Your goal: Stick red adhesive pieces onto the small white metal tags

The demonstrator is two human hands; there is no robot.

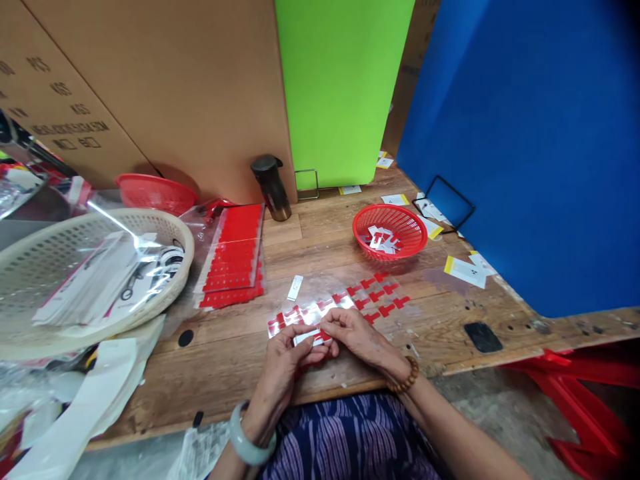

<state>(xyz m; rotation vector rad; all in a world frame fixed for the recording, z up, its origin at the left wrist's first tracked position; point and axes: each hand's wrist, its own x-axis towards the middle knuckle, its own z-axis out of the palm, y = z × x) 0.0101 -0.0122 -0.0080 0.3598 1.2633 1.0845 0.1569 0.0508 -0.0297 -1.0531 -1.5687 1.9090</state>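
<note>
The two hands are together near the worktop's front edge. The left hand (290, 353) grips a small white card (305, 337), and the right hand (357, 337) has thumb and forefinger pinched at a red sticker (325, 337) on the card's right end. A pale bangle (250, 445) circles the left wrist, a beaded bracelet (411, 375) the right.

Just beyond the fingers, a clear sheet of red T-shaped stickers (385, 291) lies flat on the worktop (215, 367), partly hidden by the hands. Another white card (295, 288) lies beside its far left edge. Farther left is a stack of red sticker sheets (235, 243), then a cream basket (186, 263) holding printed cards in clear plastic.

A red basket (417, 243) with small white and red pieces inside stands beyond the sticker sheet. A dark tumbler (273, 190) stands near a cardboard box (175, 80). Behind are a green panel (340, 87) and, to the right, a blue panel (525, 153), with yellow-and-white cards (465, 271) near its base.
</note>
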